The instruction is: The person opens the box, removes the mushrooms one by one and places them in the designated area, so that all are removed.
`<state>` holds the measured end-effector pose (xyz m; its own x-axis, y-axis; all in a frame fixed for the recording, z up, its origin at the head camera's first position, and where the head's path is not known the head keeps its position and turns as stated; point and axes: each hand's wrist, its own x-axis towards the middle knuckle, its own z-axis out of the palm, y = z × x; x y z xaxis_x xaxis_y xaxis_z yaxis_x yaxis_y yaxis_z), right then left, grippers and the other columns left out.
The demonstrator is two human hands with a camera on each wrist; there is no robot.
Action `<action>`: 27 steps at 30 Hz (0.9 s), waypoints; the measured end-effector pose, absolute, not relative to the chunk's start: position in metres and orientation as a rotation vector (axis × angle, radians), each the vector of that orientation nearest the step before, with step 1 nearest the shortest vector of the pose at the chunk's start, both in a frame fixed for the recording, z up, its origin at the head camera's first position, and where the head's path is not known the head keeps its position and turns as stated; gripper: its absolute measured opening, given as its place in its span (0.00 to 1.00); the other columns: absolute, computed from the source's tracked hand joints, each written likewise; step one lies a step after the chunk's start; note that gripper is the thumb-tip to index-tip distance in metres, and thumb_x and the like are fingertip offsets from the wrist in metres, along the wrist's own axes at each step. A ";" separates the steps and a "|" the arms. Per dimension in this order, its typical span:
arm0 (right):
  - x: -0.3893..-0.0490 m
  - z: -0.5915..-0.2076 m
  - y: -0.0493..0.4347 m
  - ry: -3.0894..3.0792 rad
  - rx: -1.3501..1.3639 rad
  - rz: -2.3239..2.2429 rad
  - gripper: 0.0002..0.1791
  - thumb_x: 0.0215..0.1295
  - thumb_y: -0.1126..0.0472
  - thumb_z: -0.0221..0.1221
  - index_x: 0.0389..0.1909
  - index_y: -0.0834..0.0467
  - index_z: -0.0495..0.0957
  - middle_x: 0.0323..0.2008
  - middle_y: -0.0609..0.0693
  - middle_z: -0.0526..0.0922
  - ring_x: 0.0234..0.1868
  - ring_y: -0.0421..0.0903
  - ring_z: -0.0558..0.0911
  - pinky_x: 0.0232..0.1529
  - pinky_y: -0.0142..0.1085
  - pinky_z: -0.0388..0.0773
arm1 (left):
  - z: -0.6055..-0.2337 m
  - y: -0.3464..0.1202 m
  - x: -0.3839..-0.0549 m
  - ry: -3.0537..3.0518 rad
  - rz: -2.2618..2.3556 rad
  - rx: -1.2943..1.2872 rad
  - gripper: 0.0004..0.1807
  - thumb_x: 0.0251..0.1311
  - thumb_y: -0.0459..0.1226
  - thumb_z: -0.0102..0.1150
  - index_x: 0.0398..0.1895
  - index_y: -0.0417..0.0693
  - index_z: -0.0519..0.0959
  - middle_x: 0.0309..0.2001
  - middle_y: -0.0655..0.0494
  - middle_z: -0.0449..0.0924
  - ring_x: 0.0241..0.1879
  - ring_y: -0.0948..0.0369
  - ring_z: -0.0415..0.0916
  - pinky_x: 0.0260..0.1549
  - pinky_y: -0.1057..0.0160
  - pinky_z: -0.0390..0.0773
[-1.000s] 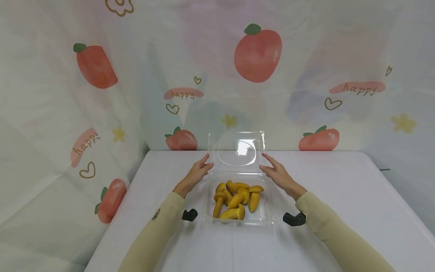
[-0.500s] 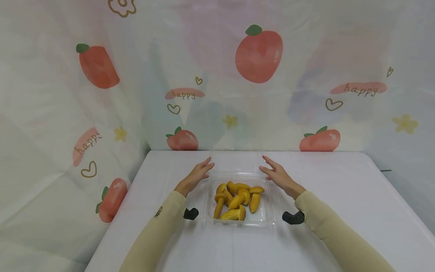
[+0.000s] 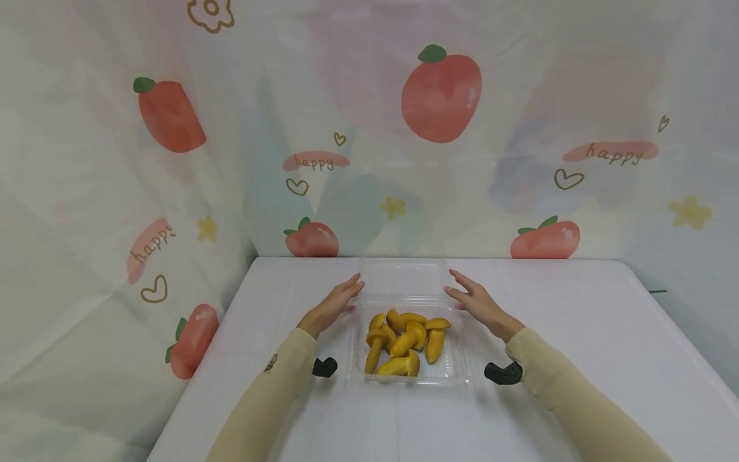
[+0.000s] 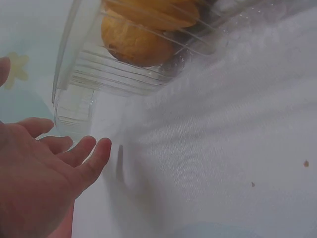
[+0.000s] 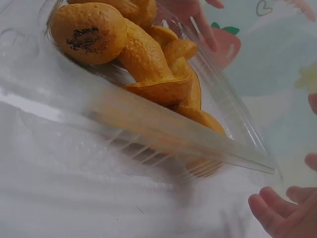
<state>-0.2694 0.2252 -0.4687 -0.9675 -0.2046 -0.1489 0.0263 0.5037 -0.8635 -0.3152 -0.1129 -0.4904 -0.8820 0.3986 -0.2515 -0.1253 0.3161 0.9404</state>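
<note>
A clear box [image 3: 424, 380] is holding yellow mushrooms [image 3: 407, 340] while the left hand [image 3: 332, 306] and right hand [image 3: 484, 308] are flanking its raised-back lid [image 3: 404, 278].
Nearest, beige sleeves [image 3: 262, 391] are angling inward over the tabletop [image 3: 398, 430], a black piece [image 3: 504, 373] showing beside each cuff. Between them the box is sitting mid-tabletop, its mushrooms lying loosely jumbled inside. Farther on, the left hand is spreading wide, fingers loosely extended, gripping nothing; the right hand is holding the same wide shape, thumb apart from the fingers, also gripping nothing. Both are hovering just beside the lid's edges; whether any fingertip is touching them I cannot tell. The lid is lying back beyond the box, and the fruit-printed backdrop [image 3: 369, 128] is hanging behind everything.
</note>
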 end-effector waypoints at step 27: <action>-0.253 -0.470 0.242 2.590 -0.209 -1.472 0.40 0.79 0.48 0.48 0.82 0.59 0.43 0.78 0.73 0.48 0.72 0.71 0.66 0.67 0.59 0.72 | -0.490 -0.136 -0.297 2.234 1.630 0.276 0.37 0.78 0.49 0.45 0.83 0.54 0.46 0.84 0.51 0.42 0.80 0.46 0.52 0.74 0.41 0.61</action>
